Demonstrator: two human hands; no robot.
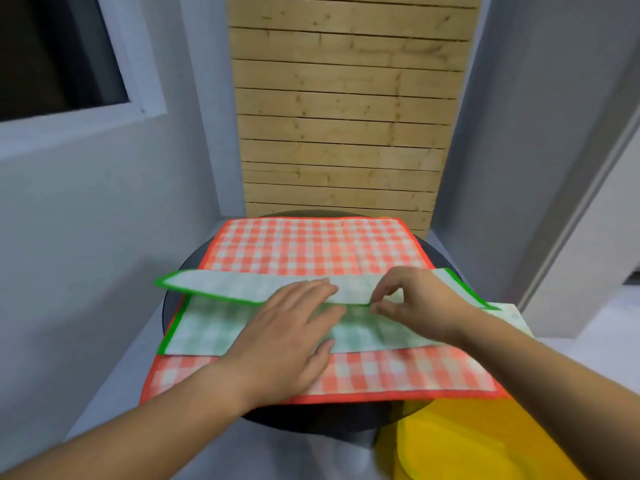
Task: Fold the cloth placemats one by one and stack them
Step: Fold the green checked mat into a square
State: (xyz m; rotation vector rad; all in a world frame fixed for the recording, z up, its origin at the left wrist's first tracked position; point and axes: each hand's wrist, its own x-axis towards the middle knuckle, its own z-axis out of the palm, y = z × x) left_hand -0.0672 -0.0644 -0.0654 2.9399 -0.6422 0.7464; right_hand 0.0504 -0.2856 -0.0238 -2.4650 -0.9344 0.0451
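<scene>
A green-checked cloth placemat (221, 327) with a green border lies across a larger red-checked placemat (311, 251), which is spread flat over a round dark surface (311, 419). The green placemat sits on the near half of the red one, leaving a strip of red check showing along the near edge and a broad area of it beyond. The far part of the green placemat is lifted and turned over toward the person, so its pale underside forms a long band running left to right, with the left end raised clear of the layer below. The left hand (291, 337) lies palm down, fingers spread and released, pressing flat on the green placemat near its middle, the fingertips reaching the folded edge. The right hand (412, 303) is just beside it, thumb and forefinger pinched on the folded edge of the green placemat, the other fingers curled. The two hands are close but not touching. A yellow object (478, 445), blurred, shows at the lower right, below the surface's edge. Behind the surface stands a panel of wooden slats (346, 116) between grey walls.
</scene>
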